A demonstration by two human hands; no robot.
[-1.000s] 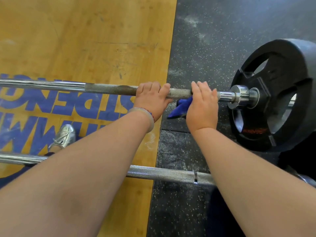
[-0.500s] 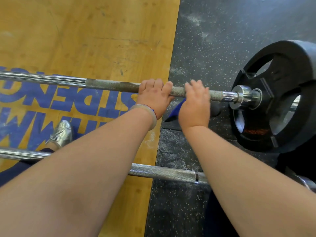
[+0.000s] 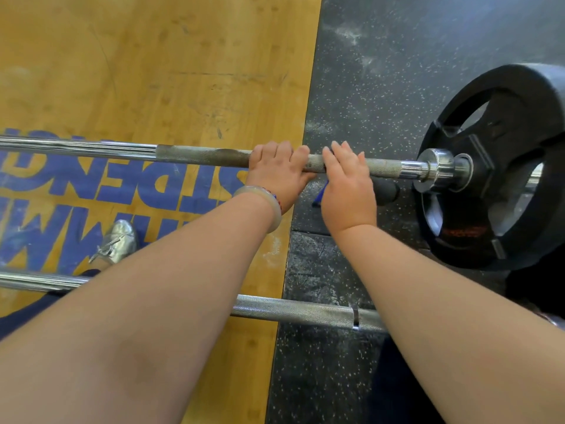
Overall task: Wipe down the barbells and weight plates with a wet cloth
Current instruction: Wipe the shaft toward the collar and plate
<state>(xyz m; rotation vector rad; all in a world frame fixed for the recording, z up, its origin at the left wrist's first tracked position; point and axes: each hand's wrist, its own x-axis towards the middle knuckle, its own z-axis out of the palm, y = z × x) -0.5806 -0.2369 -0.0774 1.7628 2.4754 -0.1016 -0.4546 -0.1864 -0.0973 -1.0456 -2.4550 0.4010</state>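
Observation:
A steel barbell runs left to right across the floor, its right sleeve carrying a black weight plate. My left hand grips the knurled shaft, fingers curled over the top. Right beside it, my right hand wraps the shaft with a blue cloth under the palm; only a small blue corner shows below the bar. A second barbell lies nearer to me, partly hidden by both forearms.
The floor is a wooden platform with blue lettering on the left and speckled black rubber on the right. My silver shoe stands between the two bars. A dark plate edge sits at the right below the big plate.
My right hand has slid left along the shaft with the cloth, away from the collar and close up to my left hand. Less of the cloth shows. The left hand kept its grip.

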